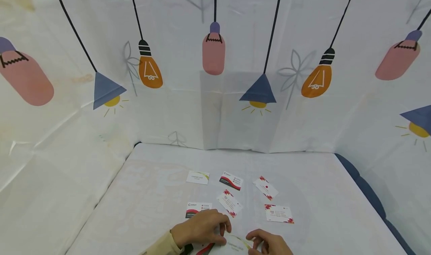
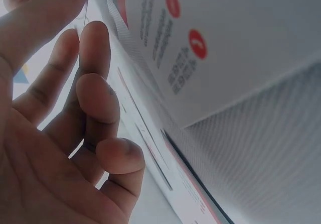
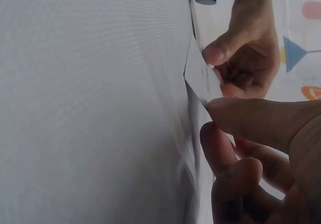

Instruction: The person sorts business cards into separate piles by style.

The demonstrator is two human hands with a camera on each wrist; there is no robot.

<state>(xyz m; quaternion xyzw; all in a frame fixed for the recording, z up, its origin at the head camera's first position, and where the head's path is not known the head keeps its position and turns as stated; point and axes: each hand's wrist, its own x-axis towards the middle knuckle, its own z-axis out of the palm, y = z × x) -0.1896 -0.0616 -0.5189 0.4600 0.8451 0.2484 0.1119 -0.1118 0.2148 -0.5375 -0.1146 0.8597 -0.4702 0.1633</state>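
Already six cards [image 1: 230, 202] lie spread on the surface [image 1: 323, 195] just beyond the hands, while the left hand [image 1: 202, 228] and right hand [image 1: 269, 243] both pinch a small stack [image 1: 235, 245] between them, seemingly left to deal.

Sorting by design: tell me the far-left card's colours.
White card with a yellow-green arc, head view.
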